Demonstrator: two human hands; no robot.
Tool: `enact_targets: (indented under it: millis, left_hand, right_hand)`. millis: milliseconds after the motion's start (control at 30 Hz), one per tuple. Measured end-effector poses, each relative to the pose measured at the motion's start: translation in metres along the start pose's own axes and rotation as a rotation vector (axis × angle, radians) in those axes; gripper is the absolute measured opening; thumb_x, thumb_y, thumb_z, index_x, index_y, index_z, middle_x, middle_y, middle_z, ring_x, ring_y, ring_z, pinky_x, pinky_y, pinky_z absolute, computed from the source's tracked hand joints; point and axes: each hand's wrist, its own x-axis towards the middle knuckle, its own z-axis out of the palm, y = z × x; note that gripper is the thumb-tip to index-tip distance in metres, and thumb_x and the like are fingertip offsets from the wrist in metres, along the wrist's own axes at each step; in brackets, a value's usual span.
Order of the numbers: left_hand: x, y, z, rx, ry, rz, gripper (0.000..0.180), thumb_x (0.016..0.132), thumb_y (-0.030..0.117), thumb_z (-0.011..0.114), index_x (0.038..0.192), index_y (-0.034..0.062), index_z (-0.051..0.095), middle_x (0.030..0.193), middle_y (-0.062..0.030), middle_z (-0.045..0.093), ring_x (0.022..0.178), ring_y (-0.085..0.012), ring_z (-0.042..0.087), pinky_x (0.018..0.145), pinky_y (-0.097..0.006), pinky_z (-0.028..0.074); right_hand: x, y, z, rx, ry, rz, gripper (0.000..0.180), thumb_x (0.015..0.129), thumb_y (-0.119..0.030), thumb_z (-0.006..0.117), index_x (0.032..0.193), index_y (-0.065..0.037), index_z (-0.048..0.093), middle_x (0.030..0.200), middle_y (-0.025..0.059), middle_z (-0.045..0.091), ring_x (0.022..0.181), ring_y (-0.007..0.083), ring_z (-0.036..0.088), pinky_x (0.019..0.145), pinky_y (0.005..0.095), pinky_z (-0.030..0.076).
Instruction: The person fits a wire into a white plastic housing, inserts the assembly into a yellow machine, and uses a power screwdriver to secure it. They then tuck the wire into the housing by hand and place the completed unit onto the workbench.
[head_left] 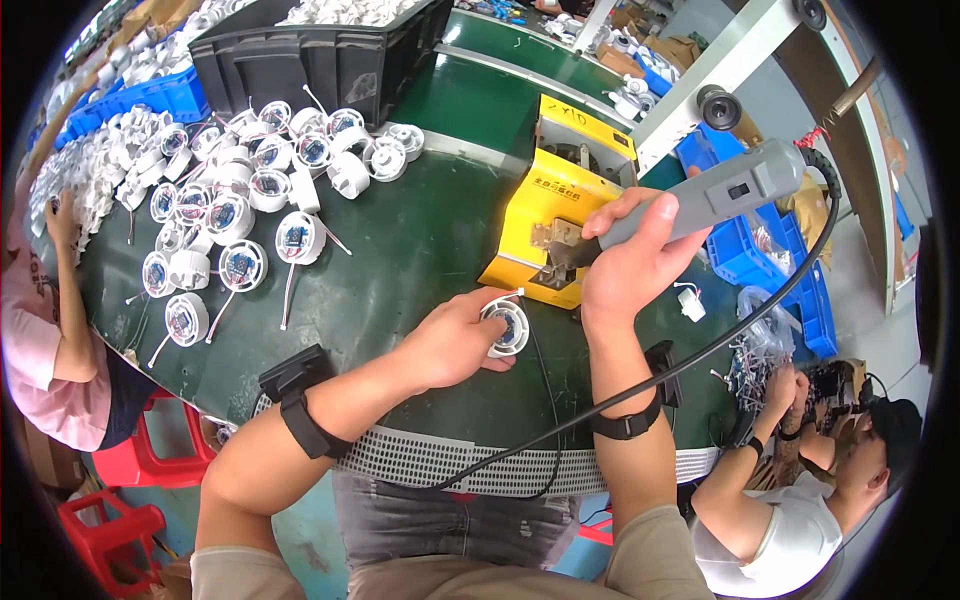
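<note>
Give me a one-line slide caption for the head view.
Left hand steadies a round white part on the green table; right hand grips a grey corded tool.

Your yellow box-shaped metal machine (560, 205) near the green tabletop's far right edge carries a line of dark printed characters on its front face and handwritten dark marks on its top. No packages, signs or screens show.

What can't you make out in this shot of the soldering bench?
- Head view: the soldering iron tip is hidden behind the right hand and the yellow box.
- The underside of the round white lamp module is covered by the left hand.
- The board on that module is too small to read.
- Contents of the black crate are cut off by the top edge.
- The white parts pile at far left blurs toward the rim.
</note>
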Motion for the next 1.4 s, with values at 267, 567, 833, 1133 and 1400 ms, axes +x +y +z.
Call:
enact_targets:
  millis: [267, 567, 833, 1133, 1400]
  left_hand:
    - [-0.001, 0.001, 0.002, 0.000, -0.005, 0.004, 0.034, 0.096, 0.005, 0.043, 0.129, -0.0025, 0.043, 0.109, -0.0129, 0.058, 0.089, -0.0240, 0.066, 0.081, -0.034, 0.058]
    - [0.004, -0.001, -0.002, -0.082, -0.003, -0.039, 0.034, 0.095, 0.004, 0.043, 0.128, -0.0028, 0.045, 0.107, -0.0149, 0.059, 0.089, -0.0266, 0.066, 0.080, -0.036, 0.058]
    - [0.004, -0.001, 0.000, -0.104, 0.021, 0.009, 0.032, 0.094, 0.006, 0.044, 0.124, -0.0056, 0.049, 0.101, -0.0153, 0.061, 0.082, -0.0235, 0.066, 0.074, -0.033, 0.059]
    - [0.004, -0.002, -0.001, -0.090, 0.020, 0.013, 0.028, 0.094, 0.005, 0.043, 0.118, -0.0071, 0.051, 0.102, -0.0169, 0.061, 0.083, -0.0240, 0.066, 0.076, -0.035, 0.059]
    - [0.004, 0.003, 0.004, -0.075, 0.000, 0.027, 0.028, 0.093, 0.005, 0.044, 0.118, -0.0046, 0.052, 0.102, -0.0147, 0.062, 0.082, -0.0232, 0.066, 0.075, -0.034, 0.059]
  right_hand:
    - [0.000, 0.001, -0.004, 0.018, -0.042, -0.005, 0.041, 0.100, -0.023, 0.041, 0.132, -0.002, 0.026, 0.069, 0.0093, 0.049, 0.050, 0.0155, 0.049, 0.046, 0.0295, 0.045]
    - [-0.026, -0.023, -0.003, 0.083, -0.066, 0.111, 0.047, 0.099, -0.026, 0.044, 0.134, -0.002, 0.023, 0.072, 0.0095, 0.049, 0.050, 0.0153, 0.049, 0.045, 0.0297, 0.044]
    - [-0.057, -0.025, 0.003, 0.163, -0.144, 0.179, 0.056, 0.097, -0.033, 0.047, 0.136, -0.004, 0.021, 0.073, 0.0103, 0.050, 0.051, 0.0166, 0.049, 0.047, 0.0306, 0.046]
    - [-0.064, -0.021, 0.005, 0.179, -0.161, 0.188, 0.053, 0.097, -0.031, 0.047, 0.135, -0.005, 0.022, 0.074, 0.0107, 0.050, 0.052, 0.0170, 0.050, 0.050, 0.0310, 0.047]
    - [-0.063, -0.017, -0.004, 0.235, -0.251, 0.205, 0.049, 0.096, -0.032, 0.049, 0.129, -0.004, 0.026, 0.074, 0.0104, 0.050, 0.054, 0.0168, 0.051, 0.050, 0.0303, 0.048]
